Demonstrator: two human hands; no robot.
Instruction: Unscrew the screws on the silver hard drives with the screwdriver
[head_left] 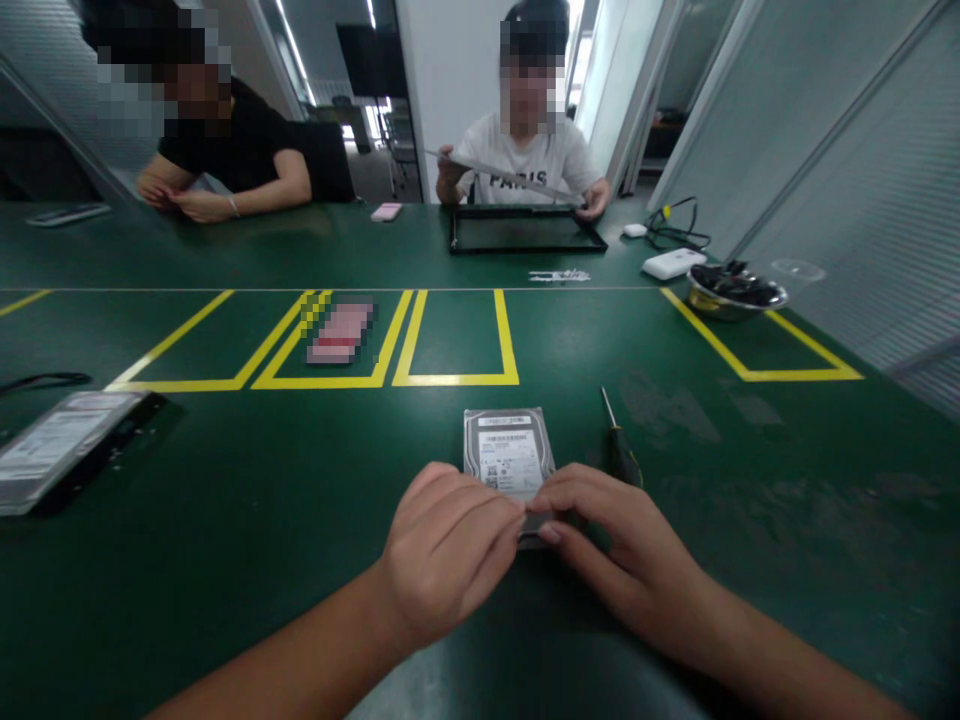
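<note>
A silver hard drive (508, 447) with a white label lies flat on the green table (225, 560) right in front of me. My left hand (448, 545) and my right hand (600, 530) meet at its near edge. Their fingertips are pinched together on that edge and cover it. A screwdriver (619, 446) with a dark and yellow handle lies on the table just right of the drive, beside my right hand.
A second drive in a black bracket (60, 445) lies at the left edge. Yellow tape boxes (454, 378) mark the table. A metal bowl of parts (735, 290) and a white box (673, 263) sit far right. Two people sit across; one holds a panel above a black frame (525, 232).
</note>
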